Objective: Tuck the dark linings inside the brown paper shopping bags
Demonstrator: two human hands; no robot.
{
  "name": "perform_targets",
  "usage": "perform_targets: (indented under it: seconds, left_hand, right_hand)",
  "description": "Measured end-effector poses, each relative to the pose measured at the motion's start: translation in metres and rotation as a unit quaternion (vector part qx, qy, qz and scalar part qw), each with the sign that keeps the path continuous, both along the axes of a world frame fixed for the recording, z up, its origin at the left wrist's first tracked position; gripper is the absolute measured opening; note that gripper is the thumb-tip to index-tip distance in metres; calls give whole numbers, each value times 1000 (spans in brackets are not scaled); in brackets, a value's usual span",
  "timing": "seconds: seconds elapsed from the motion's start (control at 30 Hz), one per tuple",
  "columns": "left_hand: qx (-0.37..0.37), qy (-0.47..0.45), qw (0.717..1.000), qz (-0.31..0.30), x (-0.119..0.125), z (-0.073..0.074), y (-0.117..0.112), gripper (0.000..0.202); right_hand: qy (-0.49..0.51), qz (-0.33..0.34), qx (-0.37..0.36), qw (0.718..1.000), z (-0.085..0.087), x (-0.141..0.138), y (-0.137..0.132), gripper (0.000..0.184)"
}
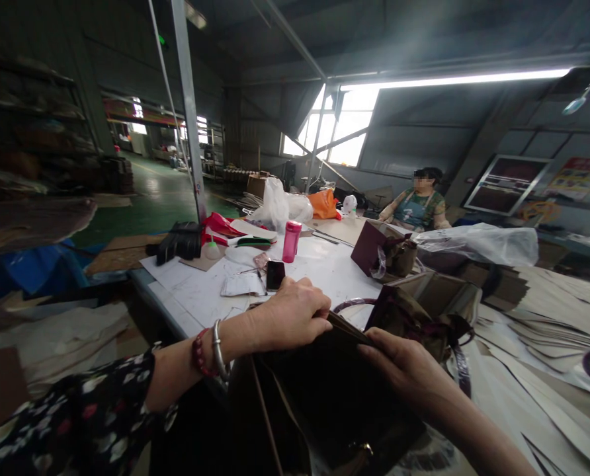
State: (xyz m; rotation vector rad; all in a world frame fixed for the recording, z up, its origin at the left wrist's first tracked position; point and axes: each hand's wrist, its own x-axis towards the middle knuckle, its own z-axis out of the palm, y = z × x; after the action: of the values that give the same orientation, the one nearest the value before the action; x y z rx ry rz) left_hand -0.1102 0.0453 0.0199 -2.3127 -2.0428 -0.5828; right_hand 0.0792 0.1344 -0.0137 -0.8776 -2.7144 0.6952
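A dark brown handbag point(335, 390) stands tilted close in front of me, with a small shiny metal fitting low on its side. My left hand point(295, 311) is closed, its thumb and fingers pinching the bag's upper edge. Farther right along that same edge, my right hand point(399, 360) grips with the thumb on the near side; its other fingers are partly hidden. Just beyond the bag lies a curved dark handle point(354, 303). Another dark bag point(424, 311) with a gathered brown lining sits beyond my right hand.
The white-covered table point(319, 264) bears a pink bottle point(292, 241), a black phone point(276, 275) and a paper notepad point(243, 284). Flat beige sheets point(538, 330) are stacked at right. A metal post point(190, 112) rises at the table's far left. Across the table sits a person point(419, 201).
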Motion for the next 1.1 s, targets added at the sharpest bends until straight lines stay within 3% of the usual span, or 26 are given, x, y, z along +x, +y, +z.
perform_targets:
  seconds: [0.23,0.4,0.67,1.1]
  left_hand:
    - [-86,-39,993,-72,-3,8,-1,15]
    - [-54,-4,998,-26,1,4,2,13]
    - [-62,11,997,45,8,6,10,12]
    - [-56,-11,997,47,8,6,14,11]
  right_hand:
    - [8,21,-38,999,4,-1,2,23]
    - [24,40,-74,996,4,-1,5,20]
    - [36,46,-94,994,-1,1,8,22]
    - [44,35,-114,992,-1,-1,7,25]
